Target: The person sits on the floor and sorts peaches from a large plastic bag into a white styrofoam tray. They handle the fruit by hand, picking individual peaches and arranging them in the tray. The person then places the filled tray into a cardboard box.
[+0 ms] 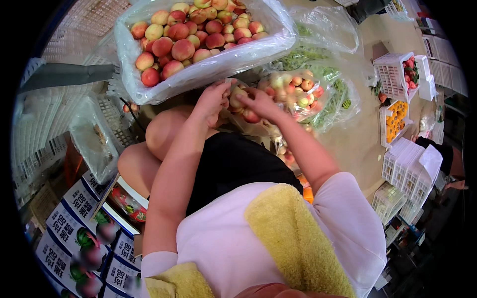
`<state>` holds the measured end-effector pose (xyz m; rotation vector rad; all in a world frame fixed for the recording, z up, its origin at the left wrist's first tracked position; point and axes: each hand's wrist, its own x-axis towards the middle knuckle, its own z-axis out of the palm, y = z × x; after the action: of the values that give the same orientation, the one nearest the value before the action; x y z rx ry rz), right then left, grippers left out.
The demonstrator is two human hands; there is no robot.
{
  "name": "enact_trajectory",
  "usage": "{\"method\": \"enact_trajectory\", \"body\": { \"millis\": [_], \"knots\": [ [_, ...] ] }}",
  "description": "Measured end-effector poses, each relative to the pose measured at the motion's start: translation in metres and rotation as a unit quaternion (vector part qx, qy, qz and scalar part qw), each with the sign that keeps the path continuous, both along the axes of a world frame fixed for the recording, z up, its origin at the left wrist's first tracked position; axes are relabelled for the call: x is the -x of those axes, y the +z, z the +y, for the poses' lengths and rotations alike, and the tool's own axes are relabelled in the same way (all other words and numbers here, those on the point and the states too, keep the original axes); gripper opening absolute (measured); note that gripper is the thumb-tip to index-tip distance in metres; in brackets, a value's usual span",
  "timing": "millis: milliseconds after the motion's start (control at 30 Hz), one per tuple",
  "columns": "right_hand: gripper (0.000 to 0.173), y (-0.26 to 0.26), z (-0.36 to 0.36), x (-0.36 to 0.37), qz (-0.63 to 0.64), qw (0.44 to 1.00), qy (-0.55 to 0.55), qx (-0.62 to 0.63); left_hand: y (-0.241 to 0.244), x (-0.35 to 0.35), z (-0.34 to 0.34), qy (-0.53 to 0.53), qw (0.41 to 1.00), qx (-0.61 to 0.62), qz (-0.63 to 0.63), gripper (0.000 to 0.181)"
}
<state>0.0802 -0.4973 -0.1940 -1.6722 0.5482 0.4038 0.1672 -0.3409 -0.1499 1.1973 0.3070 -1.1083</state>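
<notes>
My left hand [214,100] pinches the rim of a clear plastic bag [261,128] above my knees. My right hand [262,105] has its fingers around a pale yellow peach [236,97] at the mouth of this bag. Just below it, a redder peach [251,116] lies in the bag. Beyond my hands stands a large crate lined with plastic film [223,69], heaped with red and yellow peaches [182,49]. Right of my right hand is another clear bag full of peaches [307,89].
Bags of green vegetables [335,89] lie on the floor to the right. A film-lined crate [93,141] and stacked printed cartons [70,231] stand at left. Farther right are white crates [406,167] and a box of orange fruit [396,121].
</notes>
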Motion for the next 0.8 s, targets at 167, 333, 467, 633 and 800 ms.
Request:
{"method": "enact_trajectory", "body": {
  "millis": [167,333,467,633,800],
  "knots": [
    [0.056,-0.09,0.023,0.021,-0.146,0.956,-0.071,0.243,-0.001,0.003,0.005,-0.007,1.0,0.011,-0.012,0.026],
    [0.066,-0.065,-0.015,0.102,-0.132,0.862,0.161,0.463,-0.006,0.003,0.01,0.018,1.0,0.0,-0.019,0.028],
    [0.042,0.029,-0.049,0.126,0.196,0.761,0.454,0.42,-0.007,0.006,0.011,-0.031,0.998,-0.003,-0.057,0.027],
    [0.018,0.063,-0.042,0.143,-0.096,0.686,0.547,0.47,-0.001,0.011,0.003,-0.152,0.967,-0.034,-0.202,0.022],
    [0.018,0.114,-0.045,0.126,-0.209,0.719,0.457,0.479,0.011,0.037,0.02,-0.098,0.958,0.028,-0.269,0.02]
  ]
}}
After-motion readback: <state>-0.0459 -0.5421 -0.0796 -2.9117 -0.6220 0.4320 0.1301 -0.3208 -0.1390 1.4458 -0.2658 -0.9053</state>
